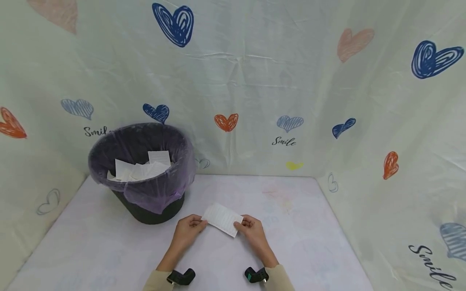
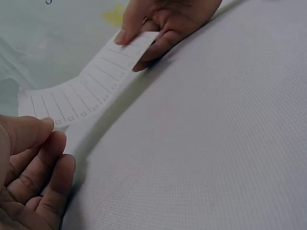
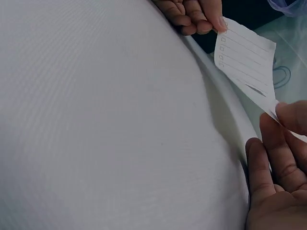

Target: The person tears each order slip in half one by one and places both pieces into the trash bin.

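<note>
A white slip of lined paper (image 1: 222, 218) is stretched between both hands, just above the table. My left hand (image 1: 188, 231) pinches its left end between thumb and fingers. At the opposite end, my right hand (image 1: 253, 233) pinches the paper the same way. In the left wrist view the lined paper (image 2: 91, 88) bends in the middle, and a row of small printed boxes runs along one edge. The right wrist view shows the paper (image 3: 247, 50) with its lines and boxes, slanting down toward the right thumb.
A black bin (image 1: 153, 214) with a purple plastic liner (image 1: 182, 178) stands at the back left of the white table (image 1: 306, 242). Several white paper pieces (image 1: 140, 170) lie in it. A curtain with printed hearts (image 1: 233, 81) hangs behind the table and along its sides.
</note>
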A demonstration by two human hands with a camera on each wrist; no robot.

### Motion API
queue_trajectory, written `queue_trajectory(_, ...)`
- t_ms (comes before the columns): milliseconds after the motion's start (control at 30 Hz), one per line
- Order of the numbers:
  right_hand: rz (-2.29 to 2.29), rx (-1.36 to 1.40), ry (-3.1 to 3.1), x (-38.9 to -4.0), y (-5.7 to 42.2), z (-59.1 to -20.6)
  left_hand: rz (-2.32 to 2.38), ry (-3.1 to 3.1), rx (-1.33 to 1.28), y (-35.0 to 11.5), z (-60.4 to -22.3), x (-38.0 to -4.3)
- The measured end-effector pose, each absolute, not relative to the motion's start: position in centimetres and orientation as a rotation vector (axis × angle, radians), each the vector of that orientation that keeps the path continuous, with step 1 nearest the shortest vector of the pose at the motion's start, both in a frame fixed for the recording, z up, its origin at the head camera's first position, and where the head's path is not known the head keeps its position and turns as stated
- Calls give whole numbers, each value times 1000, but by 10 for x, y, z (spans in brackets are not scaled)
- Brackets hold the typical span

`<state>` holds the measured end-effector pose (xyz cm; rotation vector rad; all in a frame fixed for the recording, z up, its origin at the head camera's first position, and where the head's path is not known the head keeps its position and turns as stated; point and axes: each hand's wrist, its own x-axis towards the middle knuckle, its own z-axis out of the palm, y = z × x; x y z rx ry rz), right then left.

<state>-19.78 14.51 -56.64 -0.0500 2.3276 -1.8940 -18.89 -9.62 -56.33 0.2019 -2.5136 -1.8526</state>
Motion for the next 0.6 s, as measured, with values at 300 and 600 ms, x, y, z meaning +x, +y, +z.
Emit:
queue_trajectory(300,-1797,-151,2438,-195,145,-558,-2087,-2368,255,-97,-564,-192)
queue_trajectory(600,-1722,-160,2455,-200,149,-567,-2048,-2433,248,-99,-563,-192)
